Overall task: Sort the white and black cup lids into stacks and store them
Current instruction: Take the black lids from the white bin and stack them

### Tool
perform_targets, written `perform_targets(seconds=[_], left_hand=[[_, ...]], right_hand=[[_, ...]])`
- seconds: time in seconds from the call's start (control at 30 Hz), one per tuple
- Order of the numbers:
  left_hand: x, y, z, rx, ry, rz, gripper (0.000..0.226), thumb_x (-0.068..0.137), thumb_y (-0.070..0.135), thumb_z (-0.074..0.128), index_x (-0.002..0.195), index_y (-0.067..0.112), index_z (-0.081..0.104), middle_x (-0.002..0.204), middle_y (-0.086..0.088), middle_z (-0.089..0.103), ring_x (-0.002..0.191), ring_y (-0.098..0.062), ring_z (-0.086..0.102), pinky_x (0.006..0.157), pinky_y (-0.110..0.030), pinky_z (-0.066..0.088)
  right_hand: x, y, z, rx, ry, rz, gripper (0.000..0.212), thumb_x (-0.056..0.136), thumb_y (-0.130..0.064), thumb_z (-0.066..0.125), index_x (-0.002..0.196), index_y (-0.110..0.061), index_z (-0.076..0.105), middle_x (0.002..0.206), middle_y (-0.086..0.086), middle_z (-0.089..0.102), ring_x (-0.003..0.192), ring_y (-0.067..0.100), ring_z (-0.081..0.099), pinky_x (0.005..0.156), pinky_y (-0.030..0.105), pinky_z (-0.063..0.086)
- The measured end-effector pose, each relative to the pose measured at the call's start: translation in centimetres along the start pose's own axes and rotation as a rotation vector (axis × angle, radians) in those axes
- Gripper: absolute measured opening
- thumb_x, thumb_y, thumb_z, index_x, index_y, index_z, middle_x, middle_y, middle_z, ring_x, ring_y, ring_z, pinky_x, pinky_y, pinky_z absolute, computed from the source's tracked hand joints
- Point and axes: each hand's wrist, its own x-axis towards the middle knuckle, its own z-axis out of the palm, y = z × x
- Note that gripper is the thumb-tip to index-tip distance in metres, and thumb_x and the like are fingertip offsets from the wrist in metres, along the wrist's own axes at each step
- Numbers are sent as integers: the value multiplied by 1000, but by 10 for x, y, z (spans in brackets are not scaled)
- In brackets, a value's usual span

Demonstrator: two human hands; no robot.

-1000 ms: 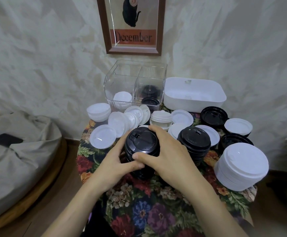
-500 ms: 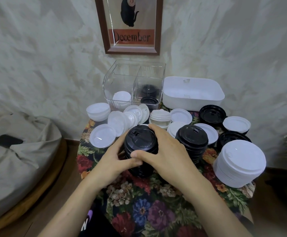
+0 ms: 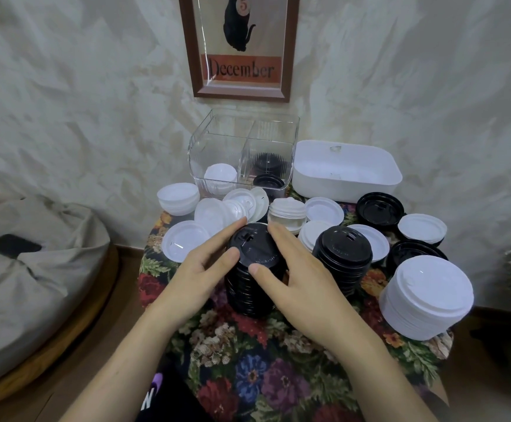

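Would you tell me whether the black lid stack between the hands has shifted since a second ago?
No; the black lid stack keeps its place before the clear box.

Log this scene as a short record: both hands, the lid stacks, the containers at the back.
Left hand: straight fingers against the left side of the centre black lid stack
Right hand: straight fingers against its right side, thumb on top
Other stacks: second black lid stack to its right; large white lid stack far right
Clear divided box: white lids in left compartment, black lids in right
White tub: right of the box
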Motion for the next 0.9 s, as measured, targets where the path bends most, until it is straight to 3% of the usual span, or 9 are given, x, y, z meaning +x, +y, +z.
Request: perform_targets(seconds=[0.07, 0.1, 0.2, 0.3, 0.43, 0.53, 0.67, 0.77, 0.9], left_hand=[[0, -1, 1, 11, 12, -9, 47, 102, 30, 53, 149, 32, 50, 146, 20, 59, 139, -3, 51, 113, -20, 41], [-1, -3, 1, 18, 14, -9, 47, 102, 29, 52, 148, 33, 50, 144, 21, 60, 138, -3, 53, 111, -18, 42], [-3, -8, 4, 40, 15, -10, 41, 108, 35, 51, 148, 36, 49, 144, 22, 60, 137, -2, 53, 109, -17, 42], [-5, -13, 9, 67, 33, -31, 47, 105, 50, 43, 150, 38, 46, 149, 17, 55, 142, -7, 48, 117, -30, 37], [-6, -19, 11, 83, 52, -35, 51, 104, 56, 37, 151, 39, 43, 153, 16, 52, 146, -8, 44, 121, -40, 32], [-6, -14, 9, 83, 30, -42, 51, 103, 54, 39, 151, 38, 43, 151, 17, 53, 144, -6, 45, 119, -37, 34], [-3, -3, 3, 103, -4, -13, 56, 97, 54, 49, 151, 36, 45, 151, 24, 51, 139, 0, 50, 111, -21, 41], [-4, 1, 6, 117, -16, -4, 60, 96, 48, 57, 153, 34, 44, 145, 29, 55, 136, 3, 51, 104, -10, 41], [-5, 3, 7, 111, -10, -10, 51, 98, 41, 60, 147, 40, 49, 141, 26, 60, 133, 1, 55, 102, -11, 43]], right_hand=[[0, 2, 2, -29, -18, 1, 65, 101, -49, 56, 156, -49, 21, 145, -54, 17, 132, -31, 19, 105, 3, 23], [-1, 3, 2, -36, -25, 8, 66, 101, -47, 57, 157, -46, 22, 134, -62, 13, 124, -38, 16, 99, -3, 21], [-1, 1, 4, -47, -25, 26, 56, 100, -45, 58, 148, -45, 28, 112, -65, 19, 107, -40, 24, 88, -7, 25], [1, -2, 8, -53, 17, 14, 47, 98, -46, 58, 137, -46, 31, 116, -40, 36, 106, -26, 37, 86, -2, 32], [0, -8, 15, -26, 22, 14, 45, 99, -43, 57, 137, -43, 32, 122, -29, 35, 107, -9, 40, 85, 7, 38], [-1, -6, 16, -27, 25, 21, 53, 101, -43, 53, 148, -37, 28, 140, -23, 35, 120, -2, 43, 88, 18, 37], [-2, -5, 8, -61, -76, 59, 68, 105, -48, 49, 160, -34, 13, 158, -24, 19, 137, -6, 22, 91, 1, 25], [0, -6, 3, -110, -73, 46, 73, 103, -51, 52, 161, -33, 13, 164, -22, 19, 144, 1, 29, 101, 16, 30], [-4, -17, -14, -341, -116, 22, 61, 101, -54, 50, 155, -33, 29, 154, -14, 41, 129, 14, 53, 100, 40, 47]])
